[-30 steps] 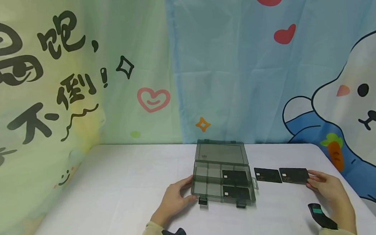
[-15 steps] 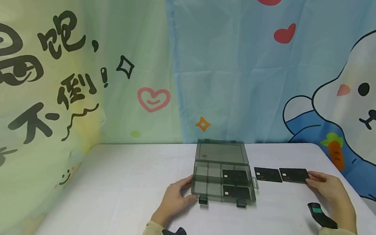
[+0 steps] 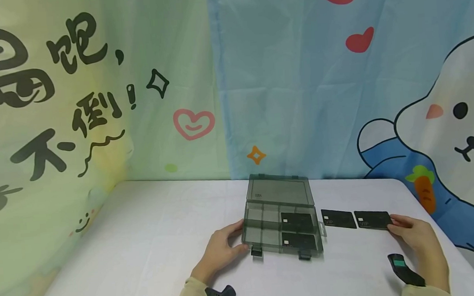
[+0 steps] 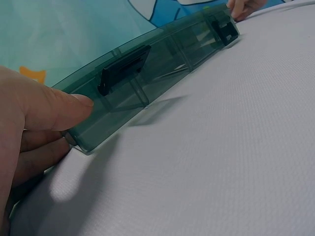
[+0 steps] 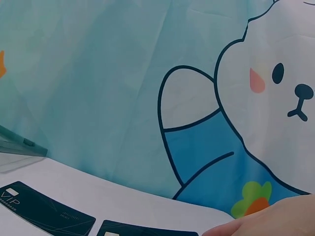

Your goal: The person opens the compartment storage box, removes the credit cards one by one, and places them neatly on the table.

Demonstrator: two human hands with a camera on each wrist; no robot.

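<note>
A translucent dark-green plastic divided box [image 3: 279, 192] stands with its lid raised; two black cards lie inside, a rear card [image 3: 297, 222] and a front card [image 3: 298, 241]. The left hand [image 3: 220, 249] grips the box's front left corner. In the left wrist view its thumb [image 4: 74, 110] presses the box's front wall [image 4: 162, 78] while other fingers reach round the side. To the right, two black VIP cards lie on the table. The right hand [image 3: 416, 236] holds the outer VIP card [image 3: 372, 220] at its right end by the fingertips. The inner VIP card [image 3: 338, 219] lies beside it.
Two black latches hang from the box's front, a left latch [image 3: 256, 252] and a right latch [image 3: 304, 255]. A white cloth covers the table [image 3: 164, 225]. Behind it hangs a printed curtain [image 3: 282, 95] with a cartoon bear at the right.
The right hand's fingers close in slightly at the end of the outer card. The box, the cards and the left hand stay in place; the whole view shifts very slightly.
</note>
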